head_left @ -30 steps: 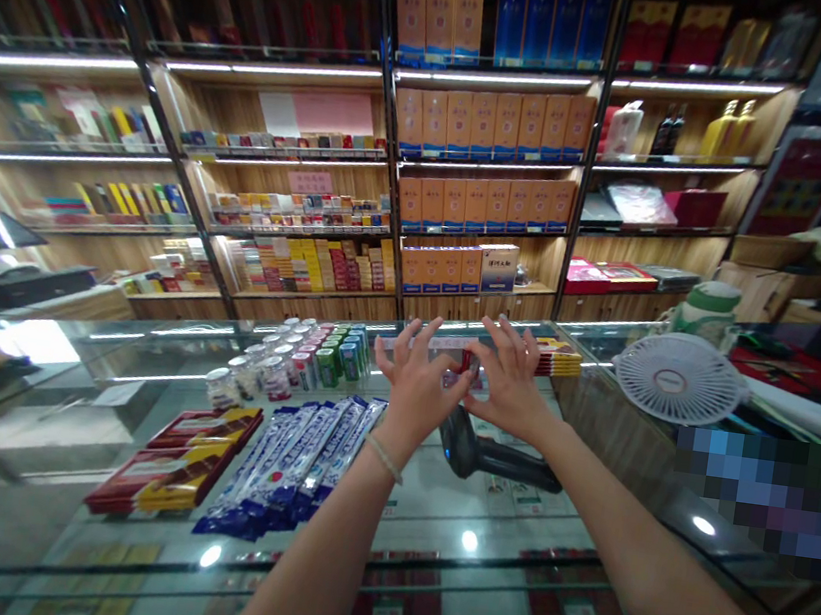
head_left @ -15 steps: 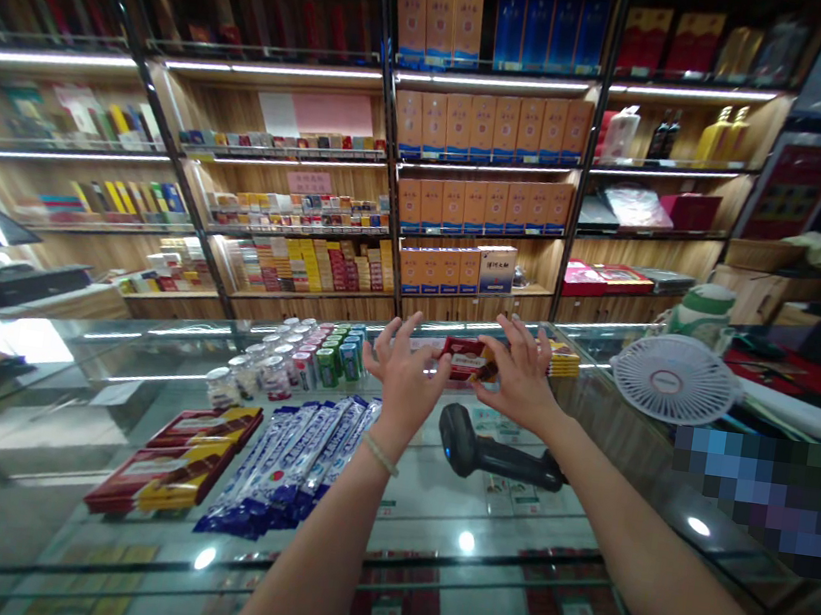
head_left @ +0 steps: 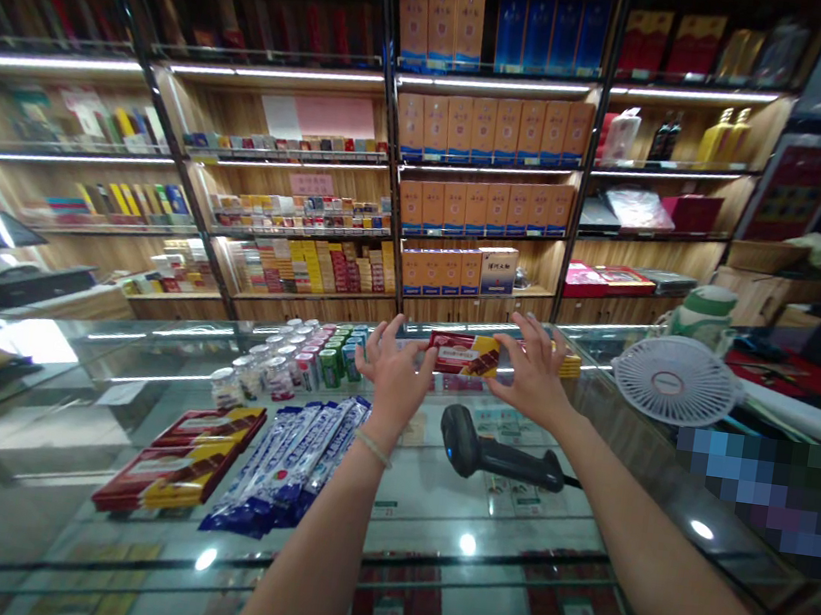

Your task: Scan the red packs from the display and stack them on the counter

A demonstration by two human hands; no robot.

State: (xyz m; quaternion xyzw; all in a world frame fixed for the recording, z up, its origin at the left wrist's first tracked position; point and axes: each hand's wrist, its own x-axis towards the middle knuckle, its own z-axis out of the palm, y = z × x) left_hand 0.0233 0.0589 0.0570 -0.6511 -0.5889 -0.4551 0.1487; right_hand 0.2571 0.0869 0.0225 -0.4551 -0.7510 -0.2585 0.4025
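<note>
A red and yellow chocolate pack (head_left: 461,355) lies across the far part of the glass counter, between my two hands. My left hand (head_left: 395,376) is at its left end, thumb beside the red edge and fingers spread. At the yellow end, my right hand (head_left: 534,374) has its thumb and fingers apart; whether it touches the pack is hard to tell. Behind the right hand, yellow packs (head_left: 569,366) show partly. A black scanner (head_left: 487,449) rests on the glass nearer to me.
Blue and white sticks (head_left: 291,463) lie left of my left forearm, with red and yellow packs (head_left: 179,459) farther left. Small jars and tubes (head_left: 289,362) stand behind them. A white fan (head_left: 673,379) and a green-topped bottle (head_left: 705,311) are at right. Stocked shelves (head_left: 485,171) line the back.
My hands have moved a little apart, left hand leftward and right hand rightward. More of the chocolate pack now shows between them.
</note>
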